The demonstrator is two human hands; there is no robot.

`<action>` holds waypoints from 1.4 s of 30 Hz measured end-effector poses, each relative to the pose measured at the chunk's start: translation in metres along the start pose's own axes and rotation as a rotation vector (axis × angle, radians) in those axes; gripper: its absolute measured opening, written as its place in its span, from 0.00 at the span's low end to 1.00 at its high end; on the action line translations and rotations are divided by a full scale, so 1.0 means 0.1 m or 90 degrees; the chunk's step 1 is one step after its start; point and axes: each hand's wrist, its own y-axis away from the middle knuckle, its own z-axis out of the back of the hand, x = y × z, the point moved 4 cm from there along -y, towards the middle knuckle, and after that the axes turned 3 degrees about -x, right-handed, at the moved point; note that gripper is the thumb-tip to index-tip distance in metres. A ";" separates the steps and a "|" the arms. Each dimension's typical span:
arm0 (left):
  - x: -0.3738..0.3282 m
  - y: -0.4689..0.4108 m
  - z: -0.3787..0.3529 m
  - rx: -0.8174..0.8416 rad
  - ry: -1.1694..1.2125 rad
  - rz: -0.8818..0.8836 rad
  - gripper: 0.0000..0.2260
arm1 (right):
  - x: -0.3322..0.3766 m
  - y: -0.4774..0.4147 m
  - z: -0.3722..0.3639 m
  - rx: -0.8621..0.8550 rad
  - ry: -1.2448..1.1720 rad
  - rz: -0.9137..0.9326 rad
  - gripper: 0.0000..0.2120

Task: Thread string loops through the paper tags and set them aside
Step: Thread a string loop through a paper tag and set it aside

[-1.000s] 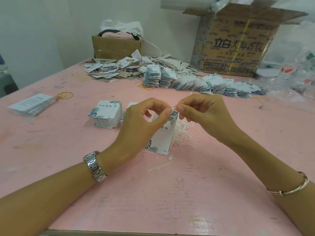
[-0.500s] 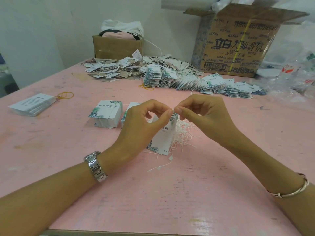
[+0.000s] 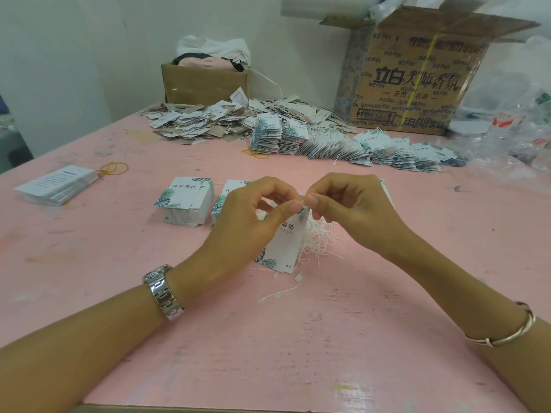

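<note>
Table (image 3: 298, 347), pink and scuffed, carries everything; along its far edge, running toward the far right corner, lies a fanned row of threaded tags (image 3: 343, 146); nearer the middle, just left of the hands, sits a stack of tags (image 3: 187, 204). Left hand (image 3: 250, 225) and right hand (image 3: 351, 207) meet over the table's middle, both curled; the left pinches the top of one paper tag (image 3: 286, 242) between thumb and forefinger, the card hanging upright with its lower edge near the surface; loose strings (image 3: 320, 238) lie heaped beneath the right hand; the right pinches a string loop (image 3: 301, 199) at the tag's top; whether it has passed the hole I cannot tell. Done well, I judge: grip close to the hole so the card stays stiff; feed the loop's tip straight; draw it clear of the heap.
</note>
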 end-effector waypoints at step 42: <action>-0.10 -0.05 0.14 -0.161 0.023 -0.063 0.03 | -0.16 0.03 -0.13 -0.056 -0.014 -0.081 0.22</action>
